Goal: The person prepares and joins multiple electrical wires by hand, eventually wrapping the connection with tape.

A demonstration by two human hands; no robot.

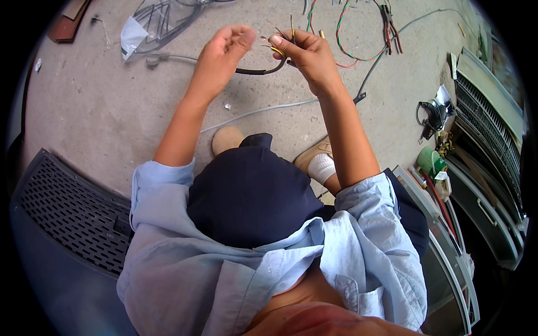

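Observation:
My right hand (300, 56) pinches a black sheathed cable (252, 71) near its split end, where short yellow and dark wires (277, 49) stick out around my fingers. A little to its left, my left hand (227, 50) is raised with fingers curled and thumb near the fingertips; what it holds, if anything, I cannot make out. The cable runs behind my left hand. A grey cord (258, 110) lies on the concrete floor below both hands.
A clear bag with dark rods (162, 31) lies at upper left. Red and green wires (350, 53) and pliers (388, 31) lie beyond my right hand. Stacked panels and grilles (487, 129), with a green container (430, 161), line the right. A perforated dark panel (73, 207) is at lower left.

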